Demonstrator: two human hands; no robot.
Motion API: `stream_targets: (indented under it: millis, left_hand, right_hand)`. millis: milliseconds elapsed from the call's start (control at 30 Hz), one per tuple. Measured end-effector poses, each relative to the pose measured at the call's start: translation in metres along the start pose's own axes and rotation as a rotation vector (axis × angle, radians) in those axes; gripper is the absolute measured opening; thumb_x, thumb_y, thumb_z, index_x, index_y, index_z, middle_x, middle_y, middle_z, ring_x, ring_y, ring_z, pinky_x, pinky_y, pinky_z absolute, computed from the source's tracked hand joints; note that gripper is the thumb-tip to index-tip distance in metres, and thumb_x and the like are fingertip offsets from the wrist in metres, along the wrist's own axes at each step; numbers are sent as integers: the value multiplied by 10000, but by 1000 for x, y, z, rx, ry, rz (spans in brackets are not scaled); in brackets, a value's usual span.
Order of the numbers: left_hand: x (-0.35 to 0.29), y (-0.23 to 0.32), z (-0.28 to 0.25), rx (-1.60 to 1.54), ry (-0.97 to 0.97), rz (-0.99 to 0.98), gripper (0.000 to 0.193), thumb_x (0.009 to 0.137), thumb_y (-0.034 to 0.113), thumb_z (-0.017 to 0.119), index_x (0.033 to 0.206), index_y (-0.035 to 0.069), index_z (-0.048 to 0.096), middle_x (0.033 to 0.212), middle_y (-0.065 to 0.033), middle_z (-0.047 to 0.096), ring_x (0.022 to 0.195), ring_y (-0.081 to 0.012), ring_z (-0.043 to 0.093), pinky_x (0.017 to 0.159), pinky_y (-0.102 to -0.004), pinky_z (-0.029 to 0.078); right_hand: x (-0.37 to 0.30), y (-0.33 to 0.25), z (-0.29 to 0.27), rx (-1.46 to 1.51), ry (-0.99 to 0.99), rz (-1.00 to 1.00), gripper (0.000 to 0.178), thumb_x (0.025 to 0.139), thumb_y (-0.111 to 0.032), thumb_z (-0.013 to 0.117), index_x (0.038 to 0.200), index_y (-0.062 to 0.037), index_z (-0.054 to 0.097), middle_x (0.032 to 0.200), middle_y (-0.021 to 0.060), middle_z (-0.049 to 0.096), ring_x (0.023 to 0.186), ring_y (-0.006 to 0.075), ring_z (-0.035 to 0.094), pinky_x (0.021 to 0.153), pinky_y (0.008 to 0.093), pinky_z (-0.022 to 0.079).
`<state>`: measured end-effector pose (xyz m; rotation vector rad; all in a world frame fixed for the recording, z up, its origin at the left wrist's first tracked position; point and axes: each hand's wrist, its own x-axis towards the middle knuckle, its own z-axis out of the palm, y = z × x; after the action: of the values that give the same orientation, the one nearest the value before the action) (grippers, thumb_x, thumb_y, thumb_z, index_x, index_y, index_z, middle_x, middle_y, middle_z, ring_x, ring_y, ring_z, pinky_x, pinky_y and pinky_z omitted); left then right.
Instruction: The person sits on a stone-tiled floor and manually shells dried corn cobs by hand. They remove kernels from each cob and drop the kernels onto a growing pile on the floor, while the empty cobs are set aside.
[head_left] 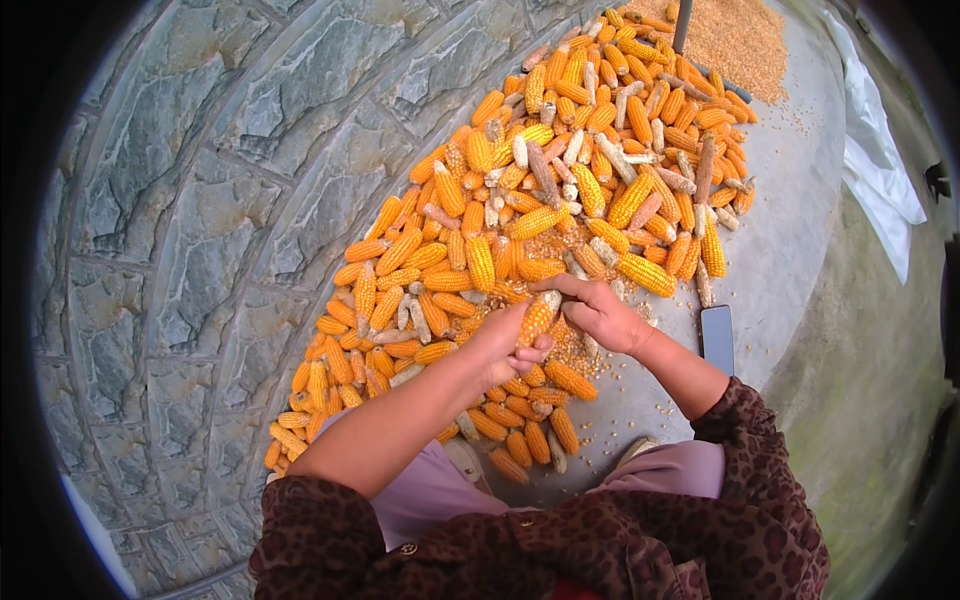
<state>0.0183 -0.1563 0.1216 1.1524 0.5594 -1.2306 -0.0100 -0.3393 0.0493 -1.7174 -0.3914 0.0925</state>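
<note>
glossy, bumpy kernels cover the corn cobs [480, 263]; bare cobs [543, 176] look dry and rough. craggy stone wall [300, 90], smooth matt concrete-like floor [785, 240], shiny plastic-looking sheet [875, 165], glossy phone screen [717, 335], soft cloth jacket [640, 540].

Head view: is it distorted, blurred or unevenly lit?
Head view: joints of the grey stone wall curve, corners are black; head view: light looks soft, fairly even, without hard shadows on the smooth grey floor; head view: the held yellow corn cob looks fairly sharp.

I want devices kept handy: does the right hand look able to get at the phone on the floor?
Probably yes: the phone lies uncovered, just right of the right hand, though that hand is busy at a corn cob.
</note>
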Motion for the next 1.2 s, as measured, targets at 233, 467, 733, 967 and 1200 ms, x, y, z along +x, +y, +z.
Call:
stream_targets:
  millis: [233,467,733,967,1200]
  left_hand:
    - [-2,3,-3,-110,-79,-61,462,1033,532,297,941,125,495,657,-43,498,399,-41,335,325,-158,222]
    - [-2,-7,7,-43,1,22,459,1040,511,289,1041,92,476,642,-52,500,381,-64,315,325,-202,219]
    - [-4,-3,7,36,120,166,426,1047,479,297,1003,90,466,641,-61,494,401,-69,327,344,-204,222]
    - [-4,-2,0,-30,61,100,425,1046,475,306,981,90,473,638,-51,495,397,-69,318,332,-198,206]
    - [3,-3,-5,-57,46,74,434,1043,486,301,947,106,488,639,-52,490,401,-75,330,330,-201,209]
  right_hand:
    - [-2,-28,-5,501,-129,222,311,964,-234,592,1234,-80,592,677,-49,454,593,27,414,532,189,333]
    - [-4,-13,26,408,170,219,224,1036,-247,475,1086,-65,596,688,-26,466,565,36,396,505,205,347]
    - [1,-23,10,593,-65,316,320,1027,-255,475,1287,-77,530,681,-27,426,564,47,382,509,201,322]
    - [-5,-21,9,636,-95,312,461,963,-151,506,1411,-69,435,711,-18,429,604,62,381,547,210,332]
    - [-2,-26,12,357,-59,256,536,891,-132,547,1408,-47,430,694,-18,441,600,83,423,561,248,369]
